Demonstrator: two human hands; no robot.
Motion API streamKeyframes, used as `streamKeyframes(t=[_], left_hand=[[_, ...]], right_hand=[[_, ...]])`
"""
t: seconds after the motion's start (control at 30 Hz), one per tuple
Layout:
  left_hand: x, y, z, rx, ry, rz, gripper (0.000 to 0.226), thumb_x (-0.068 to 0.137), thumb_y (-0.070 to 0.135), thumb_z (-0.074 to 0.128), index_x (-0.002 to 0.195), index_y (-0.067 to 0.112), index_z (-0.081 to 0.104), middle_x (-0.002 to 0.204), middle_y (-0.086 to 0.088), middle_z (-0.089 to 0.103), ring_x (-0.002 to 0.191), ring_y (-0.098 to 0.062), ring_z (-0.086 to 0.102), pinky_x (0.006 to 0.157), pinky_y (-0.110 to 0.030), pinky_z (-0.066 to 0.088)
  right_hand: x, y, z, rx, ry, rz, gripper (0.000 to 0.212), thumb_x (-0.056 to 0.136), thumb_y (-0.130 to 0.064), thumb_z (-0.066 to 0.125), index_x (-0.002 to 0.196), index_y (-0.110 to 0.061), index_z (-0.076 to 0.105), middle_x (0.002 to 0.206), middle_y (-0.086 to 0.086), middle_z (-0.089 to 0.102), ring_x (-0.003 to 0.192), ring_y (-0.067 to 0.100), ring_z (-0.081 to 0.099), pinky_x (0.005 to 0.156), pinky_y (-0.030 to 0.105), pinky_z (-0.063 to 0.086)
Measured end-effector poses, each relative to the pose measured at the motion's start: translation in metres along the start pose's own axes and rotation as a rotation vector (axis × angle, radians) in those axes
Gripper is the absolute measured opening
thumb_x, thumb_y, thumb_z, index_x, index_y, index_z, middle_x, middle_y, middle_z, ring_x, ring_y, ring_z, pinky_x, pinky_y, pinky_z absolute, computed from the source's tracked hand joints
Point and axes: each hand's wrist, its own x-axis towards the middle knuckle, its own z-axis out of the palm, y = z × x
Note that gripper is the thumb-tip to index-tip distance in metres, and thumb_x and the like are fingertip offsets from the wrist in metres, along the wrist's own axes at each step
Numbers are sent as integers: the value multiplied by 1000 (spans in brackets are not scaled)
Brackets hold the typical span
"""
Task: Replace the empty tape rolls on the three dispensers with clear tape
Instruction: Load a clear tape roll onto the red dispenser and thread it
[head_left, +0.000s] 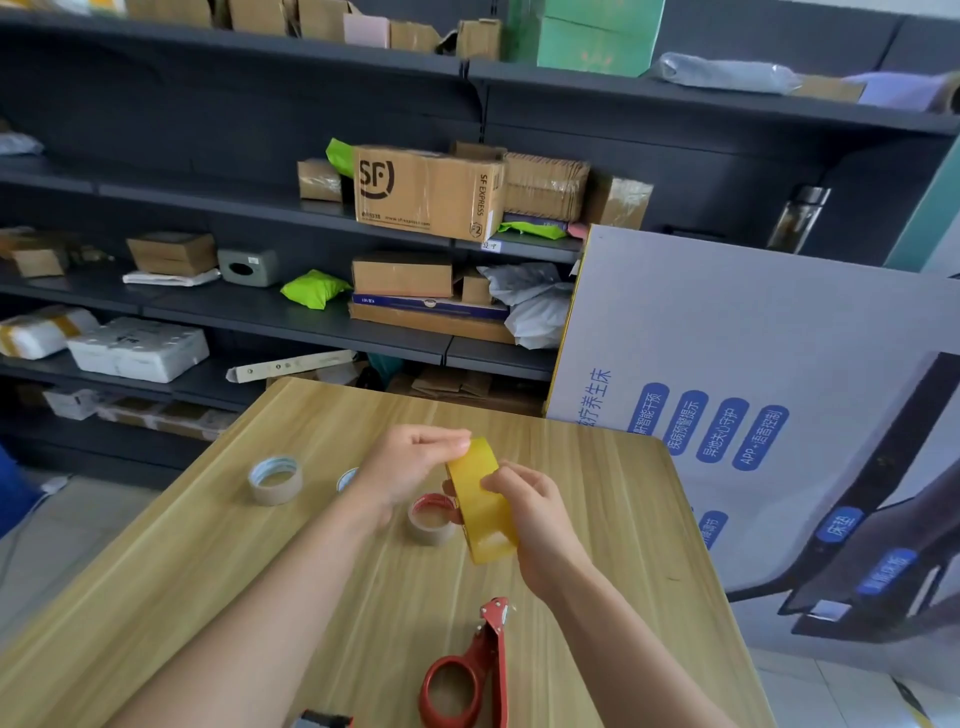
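Above the middle of the wooden table (156, 566), my right hand (530, 514) grips a full yellowish roll of clear tape (485, 512), held on edge. My left hand (415, 462) pinches at the roll's top edge with thumb and fingertips. Under my hands, a spent cardboard core with a red inner ring (431, 519) lies flat. Another spent core with a blue-white inner ring (275, 479) lies to the left, and a third core (347, 479) peeks out behind my left wrist. A red tape dispenser (467, 675) lies near the front edge, its holder ring bare.
The corner of a second, dark dispenser (322, 721) shows at the bottom edge. A big printed cardboard box (779, 415) leans against the table's right side. Dark shelves (260, 312) loaded with parcels stand behind the table.
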Motion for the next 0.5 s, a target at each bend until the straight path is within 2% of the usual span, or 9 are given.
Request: streamKeyframes(t=[0.1,0.2,0.3,0.4,0.5], left_hand=[[4,8,-10,-6,1,-60,16,81,15,73,97,12,76,97,3,73,90,-4,60,80,-25,39],[5,11,-16,50,19,13,8,81,11,73,88,12,76,88,0,74,82,-6,63,71,-20,44],[7,10,-16,217,60,116,5,82,13,73,82,16,77,83,2,75,85,-9,67,77,-24,52],[5,11,-11,391,89,214,10,87,19,67,88,18,77,87,9,73,87,-8,67,79,-26,52],[-1,10,-7,443,44,330,19,90,18,63,104,15,75,103,11,71,98,-3,64,90,-23,50]], right_hand=[[-1,3,4,0,-10,-38,27,78,-10,52,92,4,69,93,25,73,70,30,69,59,27,54],[-2,7,4,25,-32,-78,35,70,-14,51,93,4,70,93,28,72,69,29,67,58,28,54],[-2,9,4,47,-61,-108,35,70,-13,50,92,6,70,91,31,70,67,27,67,57,26,53],[0,13,3,55,-51,-126,34,69,-13,50,90,5,70,90,30,70,68,26,67,59,25,53],[5,15,0,20,-12,-147,36,67,-15,50,90,0,72,90,24,72,74,22,67,65,26,53]])
